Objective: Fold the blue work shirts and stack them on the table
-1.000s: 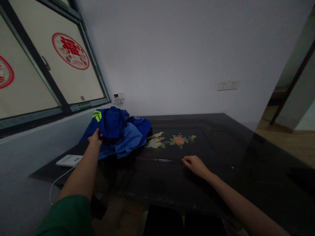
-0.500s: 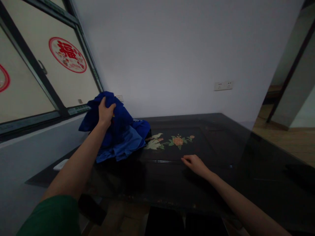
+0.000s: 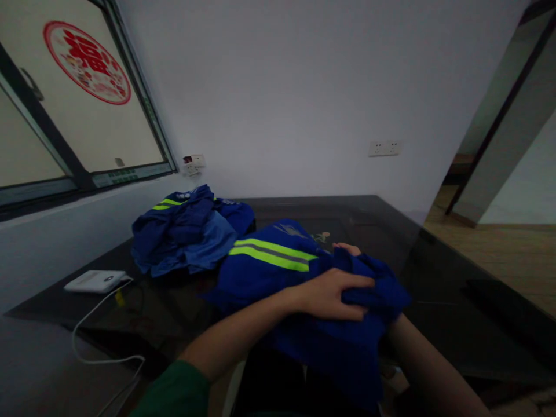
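1. My left hand (image 3: 332,294) clamps a bunched fold of the blue garment (image 3: 256,279); the right hand (image 3: 348,249), mostly hidden, I cannot tell;
2. The garment spreads leftward from the grip; I'd smooth it gently, clear of the blue pile (image 3: 174,234) farther left.

Left forearm (image 3: 247,327) slants up from the bottom, reaching across to the right. Left hand (image 3: 325,292) is back-side up, fingers pointing right, bent like it's pinching, thumb side nearer the body. Right forearm (image 3: 430,362) angles in from the lower right. Right hand (image 3: 348,249) is mostly hidden tbh, just a bit showing beyond the left one, so can't tell its grip.
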Demonstrator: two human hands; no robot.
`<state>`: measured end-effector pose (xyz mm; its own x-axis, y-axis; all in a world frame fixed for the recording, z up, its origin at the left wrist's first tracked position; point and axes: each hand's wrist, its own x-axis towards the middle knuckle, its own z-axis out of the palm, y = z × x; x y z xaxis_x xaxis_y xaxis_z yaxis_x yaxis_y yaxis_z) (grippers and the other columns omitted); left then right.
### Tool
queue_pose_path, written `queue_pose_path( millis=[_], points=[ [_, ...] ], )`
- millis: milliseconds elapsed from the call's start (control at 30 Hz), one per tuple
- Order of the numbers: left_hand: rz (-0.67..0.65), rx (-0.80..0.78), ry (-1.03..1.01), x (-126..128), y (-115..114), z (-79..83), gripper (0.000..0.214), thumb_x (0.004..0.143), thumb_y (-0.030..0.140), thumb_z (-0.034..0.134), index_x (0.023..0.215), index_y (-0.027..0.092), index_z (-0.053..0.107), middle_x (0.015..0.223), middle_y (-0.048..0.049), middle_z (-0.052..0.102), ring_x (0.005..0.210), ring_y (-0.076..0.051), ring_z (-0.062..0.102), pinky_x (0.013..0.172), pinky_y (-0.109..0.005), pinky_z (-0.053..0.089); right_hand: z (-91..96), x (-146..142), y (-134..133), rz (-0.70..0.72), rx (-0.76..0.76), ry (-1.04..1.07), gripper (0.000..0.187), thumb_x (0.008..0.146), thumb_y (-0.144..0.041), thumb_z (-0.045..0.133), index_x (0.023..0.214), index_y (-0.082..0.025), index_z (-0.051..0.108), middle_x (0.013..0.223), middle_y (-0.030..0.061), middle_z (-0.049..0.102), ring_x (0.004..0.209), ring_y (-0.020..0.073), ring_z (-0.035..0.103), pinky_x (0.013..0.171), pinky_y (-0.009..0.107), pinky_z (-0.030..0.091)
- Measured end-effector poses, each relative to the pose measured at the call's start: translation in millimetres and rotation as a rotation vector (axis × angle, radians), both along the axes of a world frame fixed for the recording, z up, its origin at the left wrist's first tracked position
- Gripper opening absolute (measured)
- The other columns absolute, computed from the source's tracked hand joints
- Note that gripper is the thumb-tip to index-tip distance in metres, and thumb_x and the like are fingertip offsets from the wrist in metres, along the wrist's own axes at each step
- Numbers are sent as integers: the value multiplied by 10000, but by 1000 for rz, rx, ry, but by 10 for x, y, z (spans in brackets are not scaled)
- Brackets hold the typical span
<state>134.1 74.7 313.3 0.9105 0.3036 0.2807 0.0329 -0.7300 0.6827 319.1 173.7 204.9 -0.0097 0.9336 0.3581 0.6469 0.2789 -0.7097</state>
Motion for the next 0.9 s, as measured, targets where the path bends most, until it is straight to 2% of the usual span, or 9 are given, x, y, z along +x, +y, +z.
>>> queue_pose_path(
  millis=[100,167,267,400,500,567,667,767,900],
  points=[
    [97,-168,-25,194,-121,-396,430,861,315,585,1256,150,554,1147,-99,664,1021,-229,630,923,-340,477,19,162,27,-8,-44,86,459,805,-609,404,556,-226,453,565,35,503,581,168,468,549,296,381],
    [135,-214,-79,100,-183,-491,626,874,412,582,1417,172,382,1314,-132,572,1148,-250,577,995,-378,436,43,287,19,2,-104,135,475,753,-653,457,559,-221,485,547,23,502,552,157,461,532,288,387],
    [161,-154,-166,-345,-227,-439,658,906,427,540,1472,226,272,1334,-110,555,1177,-225,559,1030,-371,413,174,510,-123,7,-195,282,495,675,-694,542,627,-201,553,549,11,523,522,144,482,512,272,408],
    [387,153,1,-1062,-137,-348,406,937,359,499,1334,276,485,1290,-73,573,1214,-221,516,1056,-391,389,611,702,-719,-63,-49,554,445,704,-637,616,787,-200,613,753,41,631,675,151,590,623,259,482],
    [390,349,236,-1376,6,-430,529,859,390,627,1357,299,474,1400,-82,484,1297,-267,431,1089,-454,344,961,643,-1300,21,11,339,389,820,-576,557,912,-212,660,954,72,668,892,195,628,784,302,511],
    [410,403,299,-1474,116,-546,598,826,399,668,1375,298,456,1411,-88,471,1295,-275,430,1081,-458,350,1054,551,-1600,116,-74,59,421,799,-534,620,1101,-243,652,1142,76,651,1051,239,605,916,362,489],
    [491,402,287,-1540,292,-729,397,877,375,598,1255,257,562,1273,-81,575,1185,-235,525,1012,-384,420,921,468,-1829,176,-225,-235,669,690,-501,741,1292,-266,566,1327,83,572,1205,303,532,1040,446,416],
    [554,332,230,-1565,419,-805,256,920,373,504,1048,208,652,1076,-68,665,1028,-210,607,920,-329,470,678,503,-1886,147,-341,-288,609,705,-512,718,1238,-239,610,1261,92,623,1151,309,578,1009,450,448],
    [556,148,174,-1610,331,-520,324,907,419,457,900,197,692,937,-50,722,884,-207,648,857,-307,496,624,591,-1979,145,-325,-186,388,819,-544,588,1031,-239,701,1048,55,711,977,253,654,898,378,517]
  ],
)
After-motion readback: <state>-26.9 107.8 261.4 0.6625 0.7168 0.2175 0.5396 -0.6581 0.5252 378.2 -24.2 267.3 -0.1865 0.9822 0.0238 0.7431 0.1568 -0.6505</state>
